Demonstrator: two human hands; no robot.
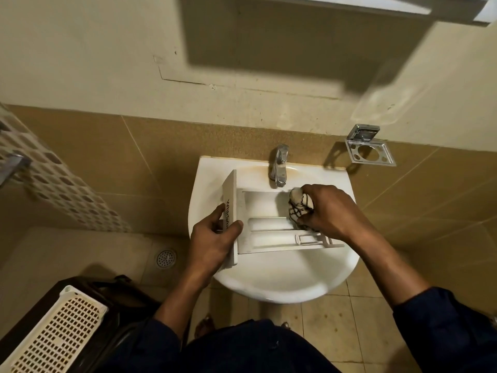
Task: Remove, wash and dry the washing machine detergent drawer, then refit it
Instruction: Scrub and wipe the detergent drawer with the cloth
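The white detergent drawer (265,228) lies across the white wash basin (271,285), open side up, its front panel to the left. My left hand (215,238) grips that front panel from the left. My right hand (326,211) holds a bunched cream cloth with dark lines (298,207) and presses it into the drawer's far right compartment. The cloth's lower part is hidden under my fingers.
A chrome tap (279,168) stands at the basin's back, just behind the drawer; no water is running. A chrome holder (369,149) is on the wall to the right. A floor drain (166,258) and a perforated cream basket (57,332) are at the lower left.
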